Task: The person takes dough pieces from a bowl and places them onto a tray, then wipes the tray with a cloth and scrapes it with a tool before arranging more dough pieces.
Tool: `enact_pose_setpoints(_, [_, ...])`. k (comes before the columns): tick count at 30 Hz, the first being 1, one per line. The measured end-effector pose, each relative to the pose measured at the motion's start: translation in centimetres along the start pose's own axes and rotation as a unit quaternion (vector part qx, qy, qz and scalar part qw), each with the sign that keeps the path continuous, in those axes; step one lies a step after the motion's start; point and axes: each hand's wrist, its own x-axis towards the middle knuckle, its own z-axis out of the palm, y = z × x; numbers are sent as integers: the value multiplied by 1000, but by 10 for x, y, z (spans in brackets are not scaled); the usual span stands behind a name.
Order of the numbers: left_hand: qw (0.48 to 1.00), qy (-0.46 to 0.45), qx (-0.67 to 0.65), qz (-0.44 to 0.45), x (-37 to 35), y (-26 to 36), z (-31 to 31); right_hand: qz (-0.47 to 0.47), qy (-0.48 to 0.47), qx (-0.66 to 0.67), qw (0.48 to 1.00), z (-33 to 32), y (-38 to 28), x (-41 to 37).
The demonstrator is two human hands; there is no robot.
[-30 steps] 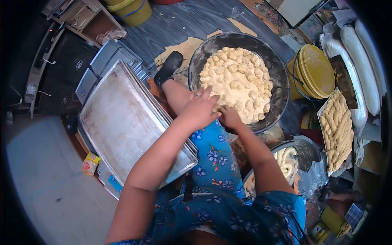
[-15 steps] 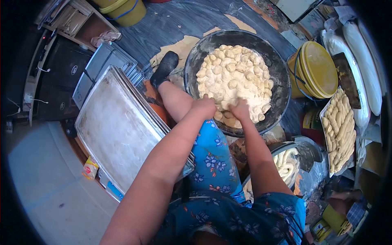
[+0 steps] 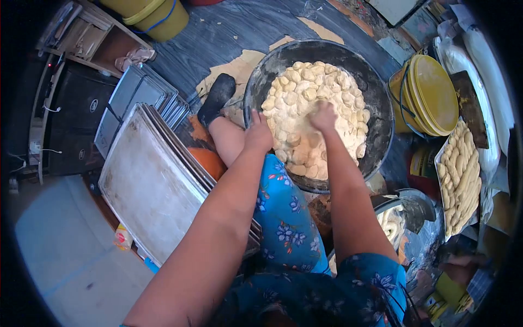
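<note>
Two hands in the basin. Left hand sat at the near-left rim, fingers against the lumps, grip hidden. Right hand curled down into the pile's centre; couldn't tell if it gripped any. Dough: pale, floury, knobbly lumps heaped in a round dark basin. Scuffed flat metal tray just left. Floor: dark, streaked.

Bakery: dough basin, baking trays

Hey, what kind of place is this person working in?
Probably a small informal bakery: a big dark pan heaped with dough pieces, stacked metal baking trays beside it, and rows of shaped rolls.
</note>
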Motion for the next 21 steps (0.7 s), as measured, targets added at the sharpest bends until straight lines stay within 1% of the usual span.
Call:
enact_pose_setpoints(1, [998,61,14,-4,1,2,-1,-61,-42,-14,997,20,-5,2])
enact_pose_setpoints(2, [992,122,30,-8,3,1,-3,-172,-81,-60,980,2,-28,-27])
enact_pose_setpoints(3, [995,95,20,-32,8,-1,-4,-237,-160,-2,958,-3,-29,-23])
enact_pose_setpoints(4, [996,67,10,-56,13,-6,-6,-297,-238,57,923,-8,-29,-18])
enact_pose_setpoints(5, [996,36,2,-81,15,-10,-5,-241,-199,124,942,-16,-29,-10])
enact_pose_setpoints(6, [996,28,4,-84,15,-10,-6,-181,-158,189,952,-25,-28,4])
enact_pose_setpoints(7, [996,24,8,-86,14,-9,-9,-137,-37,215,966,-21,-7,42])
enact_pose_setpoints(8, [996,20,13,-88,15,-9,-10,-90,86,237,963,-11,12,69])
enact_pose_setpoints(9, [995,21,16,-94,18,-9,-6,-37,105,154,982,-7,8,65])
enact_pose_setpoints(11, [993,41,44,-99,23,-12,0,67,144,-18,987,-3,-5,63])
enact_pose_setpoints(12, [992,51,56,-101,25,-12,2,77,88,-16,993,12,-9,72])
enact_pose_setpoints(14, [994,24,44,-100,25,-10,-5,20,-59,-108,992,-6,-49,44])
enact_pose_setpoints(15, [994,22,47,-97,27,-12,-6,-44,-70,-143,986,-9,-59,27])
enact_pose_setpoints(17, [994,24,64,-87,31,-16,-4,-170,-98,-208,958,-9,-70,-6])
enact_pose_setpoints(18, [993,28,78,-79,33,-18,-2,-213,-203,-171,940,-16,-74,-9])
enact_pose_setpoints(19, [992,12,104,-74,34,-19,-3,-252,-304,-132,909,-25,-76,-8])
enact_pose_setpoints(20, [989,-3,129,-67,39,-18,-7,-288,-398,-91,866,-32,-77,-2])
enact_pose_setpoints(21, [986,-16,155,-62,42,-19,-12,-329,-283,-108,895,-17,-63,34])
